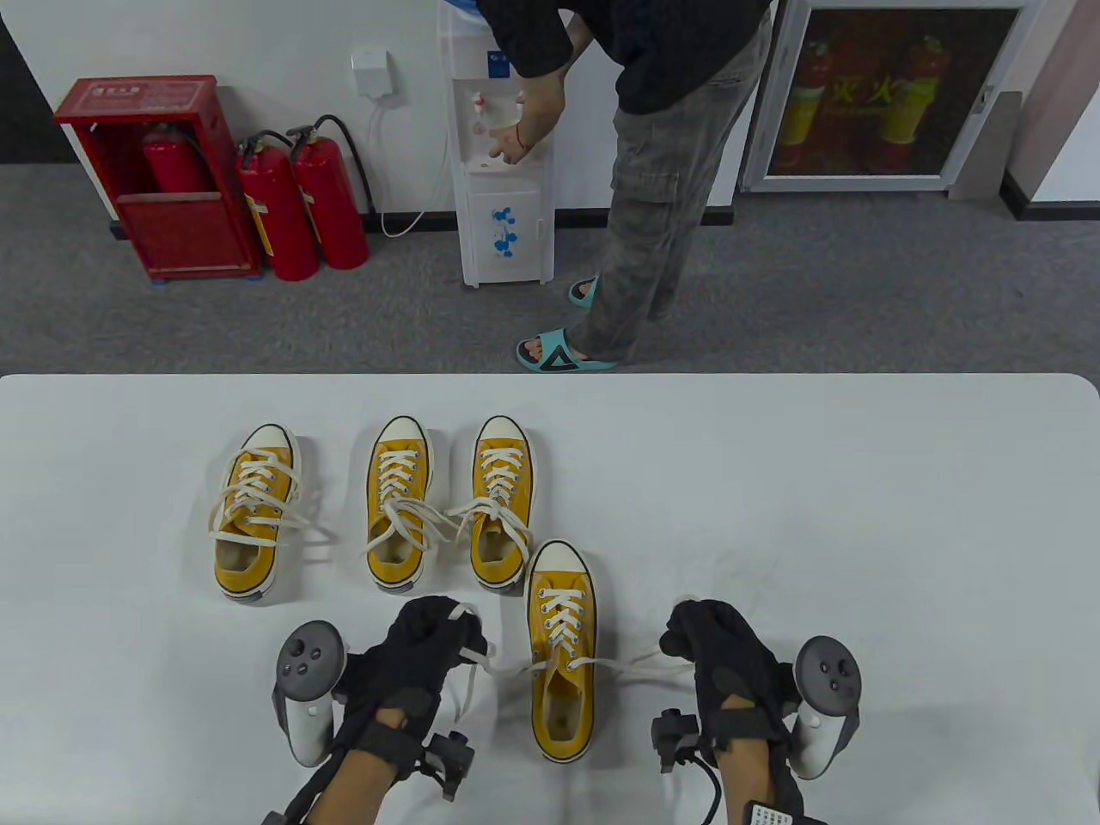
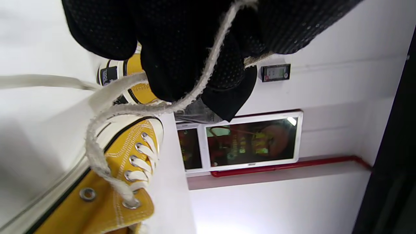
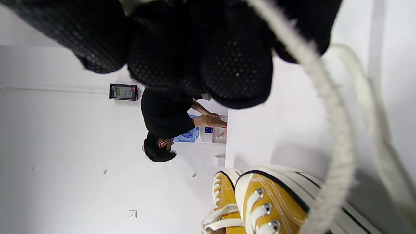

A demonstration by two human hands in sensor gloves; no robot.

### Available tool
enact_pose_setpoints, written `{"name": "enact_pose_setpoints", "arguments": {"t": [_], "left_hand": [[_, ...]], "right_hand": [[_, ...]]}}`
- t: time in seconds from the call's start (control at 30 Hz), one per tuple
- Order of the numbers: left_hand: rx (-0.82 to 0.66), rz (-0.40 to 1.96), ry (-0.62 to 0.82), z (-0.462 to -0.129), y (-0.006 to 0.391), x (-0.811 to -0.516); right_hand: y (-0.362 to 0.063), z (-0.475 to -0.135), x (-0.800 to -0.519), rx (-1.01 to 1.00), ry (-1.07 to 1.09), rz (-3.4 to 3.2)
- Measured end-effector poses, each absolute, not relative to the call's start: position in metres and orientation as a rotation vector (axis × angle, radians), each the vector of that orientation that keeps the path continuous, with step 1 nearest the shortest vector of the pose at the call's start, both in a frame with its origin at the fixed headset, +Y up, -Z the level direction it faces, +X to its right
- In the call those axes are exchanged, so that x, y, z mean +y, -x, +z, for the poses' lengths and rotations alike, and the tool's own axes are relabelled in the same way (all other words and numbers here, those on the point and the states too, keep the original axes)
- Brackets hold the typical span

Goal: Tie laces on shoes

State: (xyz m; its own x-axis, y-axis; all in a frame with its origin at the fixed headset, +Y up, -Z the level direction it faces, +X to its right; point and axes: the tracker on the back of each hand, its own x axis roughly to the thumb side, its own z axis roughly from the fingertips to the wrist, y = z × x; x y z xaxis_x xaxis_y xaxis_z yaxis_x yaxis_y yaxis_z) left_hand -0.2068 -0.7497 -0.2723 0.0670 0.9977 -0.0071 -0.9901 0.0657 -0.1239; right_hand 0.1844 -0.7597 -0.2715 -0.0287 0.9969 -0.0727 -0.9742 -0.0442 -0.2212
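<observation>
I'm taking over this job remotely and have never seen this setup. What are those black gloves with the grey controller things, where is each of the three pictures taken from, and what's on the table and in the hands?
No machine here: a person's two hands in black sensor gloves, each with a grey tracker strapped on, not held. The big picture looks down at the white table; the other two come from cameras on each wrist, turned sideways.

Four yellow sneakers stand on the table: three in a back row, with loose laces, and the nearest sneaker between the hands. The left hand grips one end of its white lace, and the right hand grips the other, each pulled out sideways.

Behind the table a person stands at a water dispenser, beside red fire extinguishers.
</observation>
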Motion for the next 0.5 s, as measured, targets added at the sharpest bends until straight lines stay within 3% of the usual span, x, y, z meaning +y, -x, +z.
{"name": "enact_pose_setpoints", "arguments": {"t": [0.3,0.5], "left_hand": [[-0.144,1.751,0.135,-0.266,0.208,-0.753],[-0.223,1.937,0.215,-0.265,0.203,-0.754]], "right_hand": [[-0.178,-0.27,-0.751,-0.153,0.12,1.566],[-0.161,-0.272,-0.739,-0.106,-0.095,1.594]]}}
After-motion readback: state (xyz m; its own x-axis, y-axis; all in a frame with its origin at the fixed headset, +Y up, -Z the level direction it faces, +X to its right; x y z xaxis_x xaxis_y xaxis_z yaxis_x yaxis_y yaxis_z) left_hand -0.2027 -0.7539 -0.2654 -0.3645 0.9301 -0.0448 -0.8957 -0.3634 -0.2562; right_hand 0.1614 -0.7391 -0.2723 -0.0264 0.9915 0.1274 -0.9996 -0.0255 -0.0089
